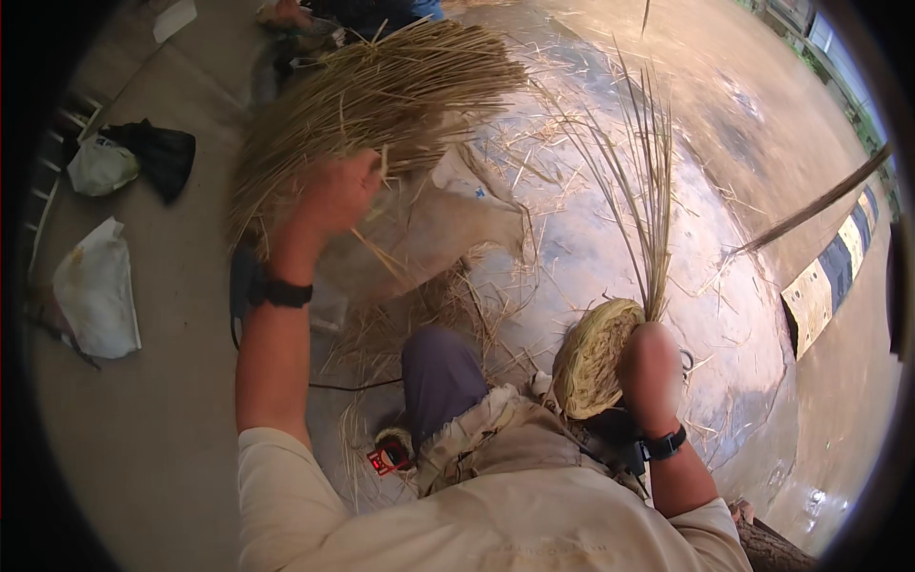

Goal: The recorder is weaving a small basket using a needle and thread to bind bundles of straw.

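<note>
My left hand (pixel 340 191) is at the near edge of a large bundle of straw (pixel 410 81), its fingers curled. It is smeared by motion, but pale straw shows at its fingertips. My right hand (pixel 653 374) is closed on the rim of a round, coiled straw basket (pixel 593 367), which is tilted on its side near my right thigh. A fan of long, thin straw stalks (pixel 648 200) rises from the basket's edge beside my right hand. My right fingers are partly hidden behind the back of the hand.
Crumpled sheeting (pixel 457 224) lies under the straw bundle. Loose straw is scattered over a pale ground sheet (pixel 591 248). White bags (pixel 95 291) and a black bag (pixel 157 157) lie at left. A pole (pixel 820 200) and a black-and-yellowish striped barrier (pixel 831 272) stand at right. Another person is partly visible at the top.
</note>
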### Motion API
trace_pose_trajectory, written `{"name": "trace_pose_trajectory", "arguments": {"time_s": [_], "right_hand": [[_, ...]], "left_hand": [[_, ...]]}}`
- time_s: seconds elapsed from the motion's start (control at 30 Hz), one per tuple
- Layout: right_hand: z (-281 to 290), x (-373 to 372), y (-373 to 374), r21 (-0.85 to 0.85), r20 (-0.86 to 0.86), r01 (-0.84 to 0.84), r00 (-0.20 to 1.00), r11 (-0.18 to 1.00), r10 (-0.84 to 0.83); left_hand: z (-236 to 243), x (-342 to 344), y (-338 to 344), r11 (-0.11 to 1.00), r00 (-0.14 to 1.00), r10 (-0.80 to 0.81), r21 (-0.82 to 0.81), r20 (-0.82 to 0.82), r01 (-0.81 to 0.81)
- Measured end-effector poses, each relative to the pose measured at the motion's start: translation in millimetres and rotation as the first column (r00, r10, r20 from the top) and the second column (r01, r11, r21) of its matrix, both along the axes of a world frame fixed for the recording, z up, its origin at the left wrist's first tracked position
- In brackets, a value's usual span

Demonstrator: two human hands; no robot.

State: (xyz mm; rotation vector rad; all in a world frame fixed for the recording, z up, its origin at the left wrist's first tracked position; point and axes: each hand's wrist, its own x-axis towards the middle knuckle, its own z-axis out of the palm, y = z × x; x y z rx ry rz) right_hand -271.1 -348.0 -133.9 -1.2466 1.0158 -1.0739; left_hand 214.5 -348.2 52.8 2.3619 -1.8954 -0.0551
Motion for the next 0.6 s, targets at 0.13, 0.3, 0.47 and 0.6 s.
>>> {"name": "trace_pose_trajectory", "arguments": {"time_s": [0.13,0.3,0.47,0.6], "right_hand": [[-0.4,-1.7,0.1,-0.016,-0.013,0.006,1.000,1.000,-0.007],[0.4,-3.1,0.8,-0.035,-0.064,-0.023,0.998,0.999,0.021],[16.2,-0.4,-3.1,-0.094,-0.339,-0.026,0.941,0.995,-0.008],[52.1,3.5,-9.2,-0.367,-0.564,-0.013,0.799,0.930,-0.211]], "left_hand": [[-24.7,-35.5,45.1,0.977,0.980,-0.201,-0.077,-0.005,0.200],[-46.4,-76.5,96.5,0.955,0.955,-0.294,-0.014,0.030,0.295],[-52.9,-126.0,140.3,0.974,0.976,-0.216,-0.071,0.019,0.217],[-64.7,-162.0,163.5,0.986,0.988,-0.156,-0.063,-0.003,0.155]]}}
